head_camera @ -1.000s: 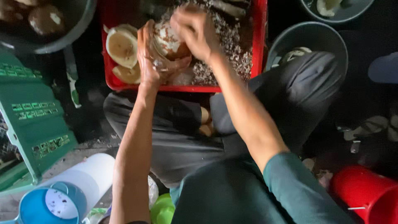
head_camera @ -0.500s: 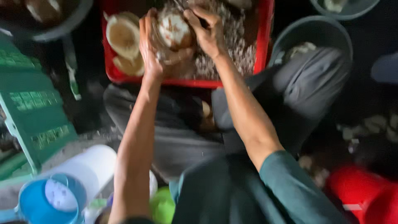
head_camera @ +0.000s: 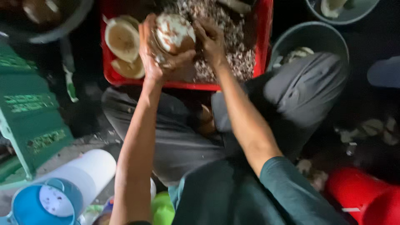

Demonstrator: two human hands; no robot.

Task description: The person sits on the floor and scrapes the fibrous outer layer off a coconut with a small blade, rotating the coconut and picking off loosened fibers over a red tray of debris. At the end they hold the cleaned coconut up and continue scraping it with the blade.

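Dim floor, littered with scraps, surrounds the red crate (head_camera: pixel 125 79) at my knees. Left to right: one green crate (head_camera: pixel 25 112); one blue-and-white jug (head_camera: pixel 62 191); two husk halves (head_camera: pixel 123 39) inside the red crate; my left hand (head_camera: pixel 152 52) cupped under one coconut (head_camera: pixel 173 35), my right hand (head_camera: pixel 210 39) curled against its right side. Best kept over the crate, grip firm, so scraps fall inside. Two grey tubs (head_camera: pixel 310 39) stand right; one red bucket (head_camera: pixel 362 198) near.

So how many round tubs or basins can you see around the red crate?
3: a grey tub right of the red crate, another basin at the top right corner, a dark one top left. More may lie out of frame.
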